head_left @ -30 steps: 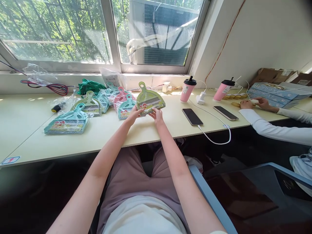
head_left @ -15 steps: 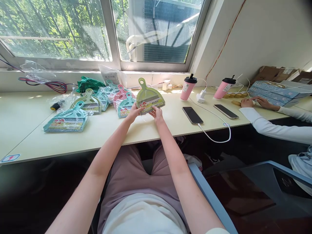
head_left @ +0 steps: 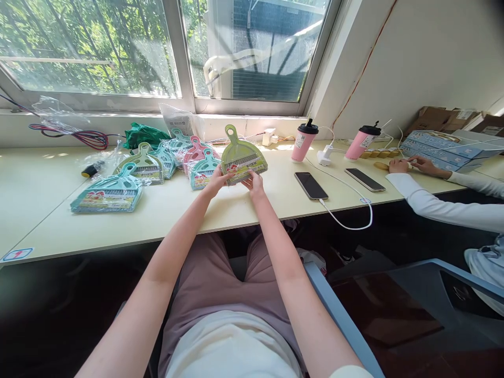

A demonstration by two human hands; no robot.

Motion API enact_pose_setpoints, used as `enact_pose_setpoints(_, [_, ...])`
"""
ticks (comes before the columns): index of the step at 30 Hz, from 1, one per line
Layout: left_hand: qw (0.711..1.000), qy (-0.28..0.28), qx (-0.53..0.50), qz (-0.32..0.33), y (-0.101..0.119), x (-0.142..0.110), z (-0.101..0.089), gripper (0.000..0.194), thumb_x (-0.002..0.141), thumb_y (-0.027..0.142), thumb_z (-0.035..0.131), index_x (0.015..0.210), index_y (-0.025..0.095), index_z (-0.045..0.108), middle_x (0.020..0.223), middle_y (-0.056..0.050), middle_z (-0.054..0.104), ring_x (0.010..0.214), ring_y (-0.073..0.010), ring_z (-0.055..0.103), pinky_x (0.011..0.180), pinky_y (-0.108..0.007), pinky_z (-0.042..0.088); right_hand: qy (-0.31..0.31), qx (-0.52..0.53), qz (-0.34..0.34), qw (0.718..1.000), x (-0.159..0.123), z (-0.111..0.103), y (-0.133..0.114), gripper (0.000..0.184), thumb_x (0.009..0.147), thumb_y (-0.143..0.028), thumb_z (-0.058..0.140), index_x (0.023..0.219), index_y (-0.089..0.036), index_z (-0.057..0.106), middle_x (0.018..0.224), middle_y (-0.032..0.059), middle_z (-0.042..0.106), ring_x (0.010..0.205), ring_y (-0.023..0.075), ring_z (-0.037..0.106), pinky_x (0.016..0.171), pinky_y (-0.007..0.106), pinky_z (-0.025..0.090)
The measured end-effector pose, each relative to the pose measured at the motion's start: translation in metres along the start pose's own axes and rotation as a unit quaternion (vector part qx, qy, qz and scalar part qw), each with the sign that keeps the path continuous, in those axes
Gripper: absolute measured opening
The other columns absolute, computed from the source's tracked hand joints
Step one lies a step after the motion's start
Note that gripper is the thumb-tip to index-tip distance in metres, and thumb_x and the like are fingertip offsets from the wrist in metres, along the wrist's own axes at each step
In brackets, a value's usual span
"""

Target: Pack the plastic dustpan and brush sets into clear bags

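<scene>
Both hands hold up a green dustpan and brush set [head_left: 243, 157] in clear wrapping, its handle pointing up and its printed label towards me. My left hand [head_left: 218, 181] grips the lower left corner, and my right hand [head_left: 254, 184] grips the lower edge. Just left of it, a wrapped teal set [head_left: 202, 172] and a pink set [head_left: 196, 151] lie on the table. Farther left are another green set [head_left: 142, 167] and a larger teal set [head_left: 108, 194]. Fingers behind the held set are partly hidden.
Two pink cups [head_left: 304, 143] with black lids, a charging phone [head_left: 311, 186] with a white cable and a second phone [head_left: 364, 179] stand or lie to the right. A co-worker's hands [head_left: 413, 165] are at far right, beside blue boxes [head_left: 437, 149]. A green bag [head_left: 145, 136] lies near the window.
The held green dustpan set has shifted very slightly, with both hands keeping their grip. The other things on the table stay where they were.
</scene>
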State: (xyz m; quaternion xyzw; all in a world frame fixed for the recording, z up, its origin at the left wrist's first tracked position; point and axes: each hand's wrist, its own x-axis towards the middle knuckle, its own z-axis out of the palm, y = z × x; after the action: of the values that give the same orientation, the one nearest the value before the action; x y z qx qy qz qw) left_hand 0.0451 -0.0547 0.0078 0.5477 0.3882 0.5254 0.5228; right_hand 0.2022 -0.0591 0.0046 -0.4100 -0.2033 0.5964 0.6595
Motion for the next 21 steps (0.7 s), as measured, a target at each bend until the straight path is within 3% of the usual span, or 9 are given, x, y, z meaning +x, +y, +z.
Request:
enact_pose_setpoints(9, [1.0, -0.01, 0.006, 0.006, -0.003, 0.002, -0.004, 0.063, 0.07, 0.027, 0.086, 0.123, 0.02, 0.053, 0.116, -0.01, 0.073, 0.1, -0.0275, 0.074, 0.085, -0.046, 0.064, 0.003, -0.008, 0.003, 1.0, 0.001, -0.001, 0.001, 0.001, 0.097, -0.019, 0.064, 0.098, -0.019, 0.064, 0.075, -0.0031, 0.07, 0.061, 0.0113, 0.068, 0.065, 0.024, 0.066])
enact_pose_setpoints(14, [0.999, 0.034, 0.012, -0.009, 0.001, 0.005, -0.014, 0.061, 0.064, 0.024, 0.088, 0.118, 0.021, 0.058, 0.114, -0.009, 0.075, 0.105, -0.03, 0.074, 0.086, -0.044, 0.065, -0.003, -0.032, -0.008, 0.999, 0.002, 0.003, 0.0, 0.002, 0.096, -0.017, 0.066, 0.094, -0.018, 0.064, 0.071, -0.0033, 0.069, 0.058, 0.0121, 0.069, 0.063, 0.024, 0.066])
enact_pose_setpoints(18, [0.999, 0.046, -0.005, -0.018, 0.008, 0.006, -0.026, 0.059, 0.062, 0.019, 0.086, 0.115, 0.02, 0.06, 0.111, -0.009, 0.075, 0.103, -0.03, 0.074, 0.086, -0.046, 0.065, -0.004, -0.117, -0.041, 0.992, -0.004, 0.003, -0.001, 0.015, 0.099, -0.021, 0.063, 0.085, -0.017, 0.063, 0.066, -0.0023, 0.067, 0.054, 0.013, 0.07, 0.056, 0.023, 0.062])
enact_pose_setpoints(21, [0.998, 0.038, -0.046, -0.021, 0.01, 0.007, -0.033, 0.055, 0.063, 0.016, 0.084, 0.113, 0.019, 0.062, 0.111, -0.009, 0.075, 0.102, -0.0282, 0.074, 0.086, -0.046, 0.065, -0.053, -0.224, -0.104, 0.967, -0.016, -0.014, -0.009, 0.018, 0.098, -0.021, 0.065, 0.08, -0.018, 0.065, 0.066, 0.0004, 0.07, 0.061, 0.0155, 0.074, 0.064, 0.027, 0.065])
